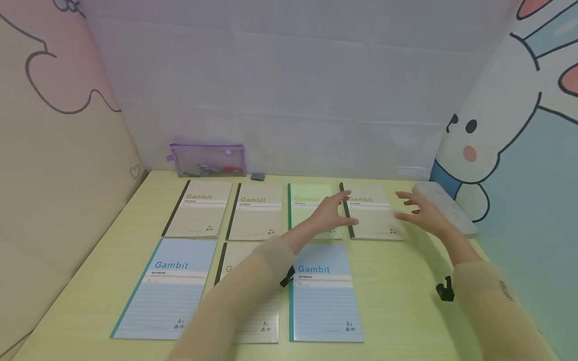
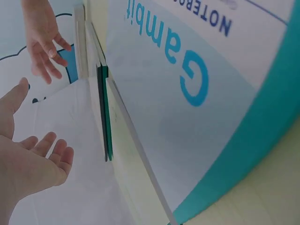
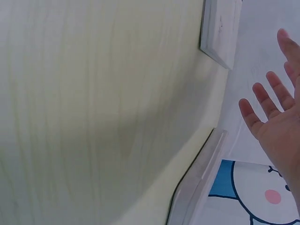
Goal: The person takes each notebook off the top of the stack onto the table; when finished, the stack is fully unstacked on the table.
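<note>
My left hand [image 1: 330,215] hovers between a green notebook [image 1: 311,193] and a cream notebook with a dark spine [image 1: 372,218], its thumb and fingers spread and holding nothing. The fingertips overlap the cream notebook's left side in the head view. Just past that notebook's right edge is my right hand [image 1: 426,215], fingers loosely bent toward it and nothing in the grasp. Both palms face each other across the cream notebook. In the left wrist view, the left hand [image 2: 33,164] shows relaxed fingers; in the right wrist view, the right hand [image 3: 281,108] has its fingers apart.
Two more cream notebooks [image 1: 198,210] lie in the back row. In front are two blue notebooks [image 1: 164,291] [image 1: 325,301] and a cream one [image 1: 255,326] partly under my left sleeve. A purple pencil pouch [image 1: 209,160], dark eraser-like block [image 1: 258,176] and whitish slab [image 1: 444,208] line the back.
</note>
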`<state>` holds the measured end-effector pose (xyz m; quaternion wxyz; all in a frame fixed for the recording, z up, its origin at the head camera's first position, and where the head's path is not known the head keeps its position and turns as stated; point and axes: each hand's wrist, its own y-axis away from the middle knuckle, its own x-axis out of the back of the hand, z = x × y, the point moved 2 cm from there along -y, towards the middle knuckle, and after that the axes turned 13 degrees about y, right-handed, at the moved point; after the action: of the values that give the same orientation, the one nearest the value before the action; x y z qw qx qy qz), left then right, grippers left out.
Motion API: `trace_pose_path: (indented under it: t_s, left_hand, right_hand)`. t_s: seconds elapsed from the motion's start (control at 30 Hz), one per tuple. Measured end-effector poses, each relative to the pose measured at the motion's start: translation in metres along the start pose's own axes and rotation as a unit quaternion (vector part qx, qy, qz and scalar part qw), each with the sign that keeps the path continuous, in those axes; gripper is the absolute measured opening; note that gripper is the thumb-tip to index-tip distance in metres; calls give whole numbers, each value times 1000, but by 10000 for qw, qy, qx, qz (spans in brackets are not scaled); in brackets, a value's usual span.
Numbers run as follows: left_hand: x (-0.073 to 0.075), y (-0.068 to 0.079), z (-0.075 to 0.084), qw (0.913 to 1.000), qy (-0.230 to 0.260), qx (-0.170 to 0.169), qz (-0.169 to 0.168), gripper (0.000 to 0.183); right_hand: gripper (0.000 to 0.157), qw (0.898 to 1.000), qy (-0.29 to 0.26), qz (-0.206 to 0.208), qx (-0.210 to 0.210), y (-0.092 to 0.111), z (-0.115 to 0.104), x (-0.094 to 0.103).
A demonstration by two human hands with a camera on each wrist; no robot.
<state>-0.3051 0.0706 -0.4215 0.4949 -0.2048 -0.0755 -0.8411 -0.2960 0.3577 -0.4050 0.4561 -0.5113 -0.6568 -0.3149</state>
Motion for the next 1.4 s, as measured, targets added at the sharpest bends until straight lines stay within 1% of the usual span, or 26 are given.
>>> trace_pose_path:
  t_s: [0.1,0.27,0.43,0.5,0.57,0.73,0.9,1.2,1.33,1.4]
  left_hand:
    - [-8,-6,-5,9999,106,94,15,88]
    - [-21,-13,-10,9996,15,265,-41,89]
    - [-31,-13,-15,9976,49,647,-222,92]
    - [-34,-13,-15,9968,85,750,-275,92]
    - [-36,-14,-17,9965,58,778,-293,92]
    - [-40,-19,-20,9964,-101,803,-256,91]
    - [-40,-21,-21,9956,-241,889,-186,89]
    - [-39,-20,-21,9947,-125,1004,-203,88]
    - [-38,-20,-21,9948,32,992,-212,88]
    - [-37,-21,-21,9950,142,971,-166,88]
  right_hand:
    - [73,9997,-160,-157,-67,-3,7,-7]
    - [77,9985,-301,-402,-230,-7,17,-18]
    - [85,9945,-141,-827,-619,-11,27,-29]
    - [87,9931,-32,-921,-731,-13,29,-32]
    - [89,9918,16,-1006,-789,-15,29,-34]
    - [91,9890,55,-1173,-898,-19,30,-38]
    - [90,9889,113,-1191,-881,-21,32,-40]
    - [89,9894,130,-1192,-818,-21,30,-38]
    - [90,9890,54,-1214,-846,-21,30,-38]
    - [91,9893,-14,-1195,-839,-22,31,-38]
